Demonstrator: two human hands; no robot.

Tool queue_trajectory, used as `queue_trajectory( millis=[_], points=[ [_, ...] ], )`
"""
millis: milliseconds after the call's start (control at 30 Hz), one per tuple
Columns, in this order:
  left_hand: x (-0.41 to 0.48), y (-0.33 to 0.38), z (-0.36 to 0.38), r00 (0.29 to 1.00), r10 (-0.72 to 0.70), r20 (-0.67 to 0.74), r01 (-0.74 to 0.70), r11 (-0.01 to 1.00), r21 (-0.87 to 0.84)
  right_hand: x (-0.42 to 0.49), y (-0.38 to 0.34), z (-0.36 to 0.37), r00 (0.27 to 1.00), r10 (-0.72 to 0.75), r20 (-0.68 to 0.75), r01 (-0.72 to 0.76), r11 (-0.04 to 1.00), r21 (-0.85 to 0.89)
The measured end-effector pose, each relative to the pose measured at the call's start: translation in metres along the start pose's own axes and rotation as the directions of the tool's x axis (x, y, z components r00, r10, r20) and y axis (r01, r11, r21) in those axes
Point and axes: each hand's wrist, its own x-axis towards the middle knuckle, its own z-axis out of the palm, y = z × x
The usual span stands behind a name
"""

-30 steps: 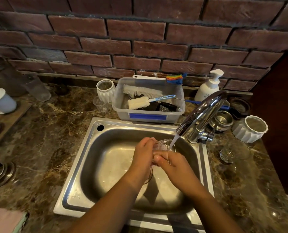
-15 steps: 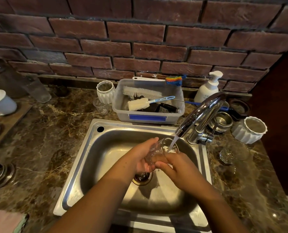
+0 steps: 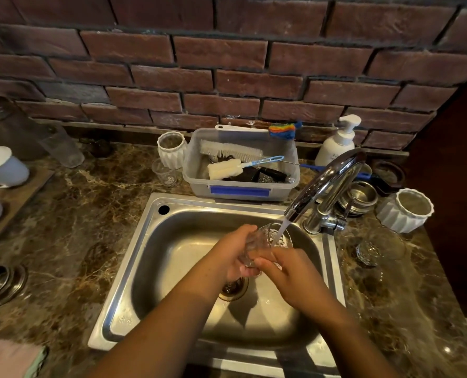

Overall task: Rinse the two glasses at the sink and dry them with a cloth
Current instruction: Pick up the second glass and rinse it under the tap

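Running water [image 3: 281,230] into tilted glass [image 3: 255,242]

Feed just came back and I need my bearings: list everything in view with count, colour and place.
stainless steel sink: one, silver, centre
chrome tap: one, silver, sink's right rim, running
clear patterned glass: one, clear, under the tap, over the sink
second clear glass: one, clear, on the counter right of the sink
grey plastic tub: one, grey, behind the sink, holding brushes
white ribbed pots: two, white, left of the tub and far right
white pump bottle: one, white, back right
pink cloth: one, pink, bottom-left corner
left hand: one, grips the glass
right hand: one, grips the glass from the right
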Motion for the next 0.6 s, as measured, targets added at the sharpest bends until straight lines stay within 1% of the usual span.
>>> queue_trajectory(
  millis=[33, 100, 167, 200, 267, 333, 400, 467, 533, 600],
  points=[
    [-0.001, 0.003, -0.003, 0.999, -0.050, 0.005, 0.050, 0.999, 0.017, -0.001, 0.001, -0.002, 0.999, -0.017, 0.031, 0.019, 0.998, -0.064],
    [-0.002, 0.005, -0.004, 0.995, -0.095, -0.007, 0.095, 0.994, 0.052, -0.001, 0.002, -0.003, 0.996, -0.030, 0.080, 0.043, 0.985, -0.165],
    [-0.003, 0.001, 0.000, 0.997, -0.068, -0.034, 0.070, 0.995, 0.068, -0.001, 0.001, 0.000, 0.996, -0.015, 0.086, 0.029, 0.986, -0.166],
    [-0.002, -0.002, 0.003, 0.998, -0.014, -0.056, 0.016, 0.999, 0.049, -0.001, 0.000, 0.002, 0.998, 0.002, 0.066, 0.007, 0.990, -0.139],
    [0.004, -0.010, 0.006, 0.980, 0.181, -0.085, -0.177, 0.983, 0.053, 0.002, -0.003, 0.008, 0.998, 0.059, 0.001, -0.059, 0.998, -0.027],
    [0.005, -0.017, 0.007, 0.922, 0.384, -0.050, -0.375, 0.917, 0.132, 0.004, -0.006, 0.012, 0.988, 0.143, -0.061, -0.133, 0.980, 0.147],
    [0.004, -0.025, 0.007, 0.858, 0.514, -0.016, -0.506, 0.849, 0.149, 0.006, -0.010, 0.013, 0.966, 0.234, -0.110, -0.186, 0.924, 0.333],
    [0.002, -0.030, 0.006, 0.820, 0.572, 0.007, -0.568, 0.813, 0.131, 0.005, -0.011, 0.011, 0.946, 0.296, -0.131, -0.207, 0.864, 0.459],
    [0.000, -0.030, 0.004, 0.831, 0.552, 0.067, -0.556, 0.819, 0.139, 0.001, -0.011, 0.008, 0.945, 0.301, -0.125, -0.202, 0.842, 0.501],
    [-0.005, -0.025, 0.000, 0.855, 0.495, 0.152, -0.518, 0.824, 0.231, -0.004, -0.008, 0.006, 0.945, 0.309, -0.108, -0.203, 0.812, 0.547]
  ],
)
